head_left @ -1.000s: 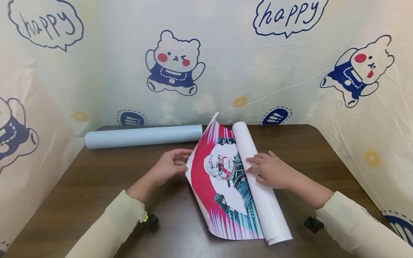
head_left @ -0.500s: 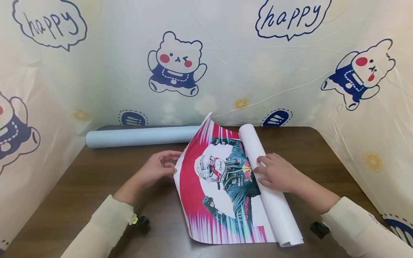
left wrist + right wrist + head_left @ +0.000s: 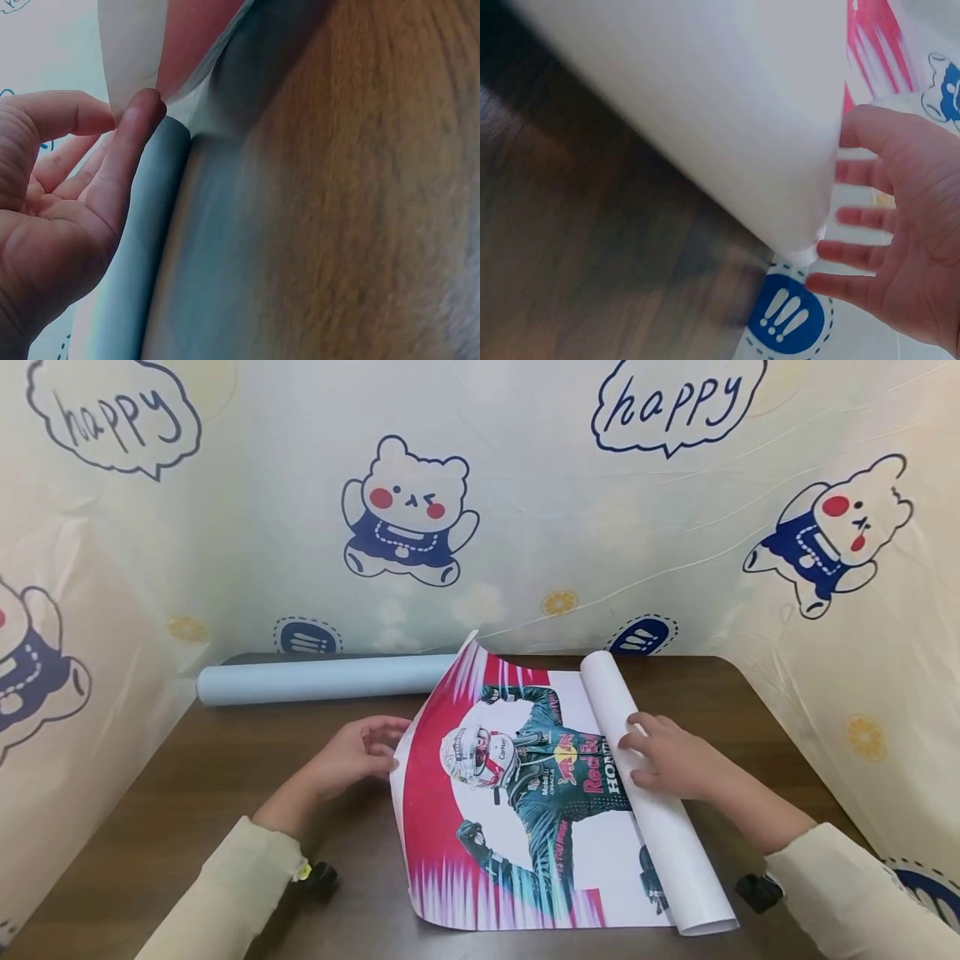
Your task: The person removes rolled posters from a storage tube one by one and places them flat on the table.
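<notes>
A poster (image 3: 457, 827) with a helmeted racing driver on red and white lies partly unrolled on the table. Its left edge is raised, and my left hand (image 3: 356, 756) pinches that edge between thumb and finger, as the left wrist view shows up close. The right part of the poster is still a white roll (image 3: 660, 810), slanting toward the front right. My right hand (image 3: 675, 756) rests on the roll's right side, its extended fingers touching the paper. In the right wrist view the fingers (image 3: 866, 217) lie along the roll without wrapping round it.
A pale blue roll (image 3: 322, 681) lies along the table's back edge, its right end behind the poster's raised corner. Brown wood table (image 3: 187, 810) shows around the poster. A cloth printed with bears (image 3: 408, 518) hangs behind and at both sides.
The roll has moved right under my right hand, uncovering more of the picture, including the suit's lettering. My left hand has drawn the poster's edge to the left.
</notes>
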`<state>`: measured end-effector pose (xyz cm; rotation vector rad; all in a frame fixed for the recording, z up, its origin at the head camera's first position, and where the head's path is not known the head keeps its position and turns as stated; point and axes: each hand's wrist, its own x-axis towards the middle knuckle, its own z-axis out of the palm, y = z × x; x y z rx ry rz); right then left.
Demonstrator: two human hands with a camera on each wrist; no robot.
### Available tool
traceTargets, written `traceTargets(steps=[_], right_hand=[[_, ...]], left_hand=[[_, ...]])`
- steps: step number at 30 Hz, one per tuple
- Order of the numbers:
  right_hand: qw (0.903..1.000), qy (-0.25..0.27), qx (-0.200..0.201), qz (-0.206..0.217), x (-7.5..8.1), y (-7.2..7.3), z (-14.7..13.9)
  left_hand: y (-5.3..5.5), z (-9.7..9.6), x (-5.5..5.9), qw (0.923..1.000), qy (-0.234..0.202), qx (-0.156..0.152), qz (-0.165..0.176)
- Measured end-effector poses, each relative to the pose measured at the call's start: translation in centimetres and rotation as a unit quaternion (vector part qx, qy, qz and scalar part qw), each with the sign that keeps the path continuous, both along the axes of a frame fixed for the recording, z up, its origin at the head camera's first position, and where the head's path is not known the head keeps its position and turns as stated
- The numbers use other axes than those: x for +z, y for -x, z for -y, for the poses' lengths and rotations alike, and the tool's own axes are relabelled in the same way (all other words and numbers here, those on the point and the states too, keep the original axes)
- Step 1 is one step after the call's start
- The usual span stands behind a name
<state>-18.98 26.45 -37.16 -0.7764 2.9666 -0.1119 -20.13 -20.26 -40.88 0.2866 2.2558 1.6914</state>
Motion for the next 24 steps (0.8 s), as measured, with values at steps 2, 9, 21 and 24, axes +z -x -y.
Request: traceTargets(steps=[2, 9, 21, 24], right_hand=[[1.0000, 0.009, -0.002, 0.003, 0.1, 0.0, -0.3], [0.9999, 0.009, -0.002, 0.010, 0.3, 0.0, -1.5], [0.9997, -0.019, 0.011, 0.010, 1.0, -0.1, -2.0], [0.9995, -0.024, 0.004, 0.022, 1.1, 0.0, -2.4]], left_hand=[[0.0, 0.3, 0.0, 1.0000, 0.003, 0.001, -0.005], [-0.2, 1.9, 0.2, 0.9997, 0.015, 0.012, -0.014], [-1.1, 4.8, 0.4, 0.9987, 0.028, 0.040, -0.016], [-1.4, 5.3, 0.5, 0.9978, 0.038, 0.049, -0.025]])
